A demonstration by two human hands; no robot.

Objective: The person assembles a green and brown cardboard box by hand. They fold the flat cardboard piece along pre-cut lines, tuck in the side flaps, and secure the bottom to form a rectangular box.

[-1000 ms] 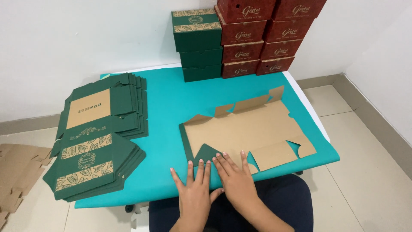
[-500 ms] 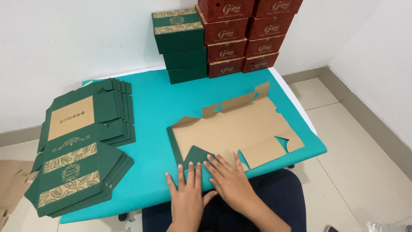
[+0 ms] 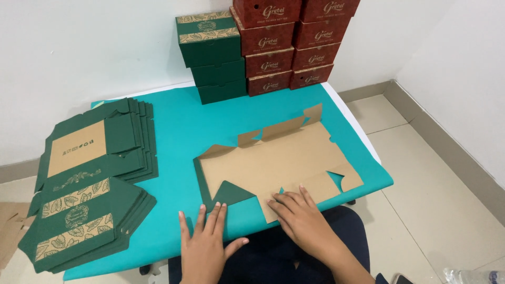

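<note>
Slippage threatens: flat left hand (image 3: 206, 246) and right hand (image 3: 302, 221), fingers spread, merely press the unfolded brown-and-green cardboard box blank (image 3: 279, 163), gripping nothing, on smooth teal tablecloth (image 3: 173, 137).

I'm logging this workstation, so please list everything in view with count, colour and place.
flat box blank: one, brown inside up, green flap folded, table centre
stacks of flat blanks: two, green with tan print, table left
green boxes: three, stacked, table back
red boxes: eight showing, two columns, right of the green ones
table cover: one, teal
cardboard piece: brown, floor far left
left hand: flat on the table's near edge
right hand: pressing the blank's near flap
</note>
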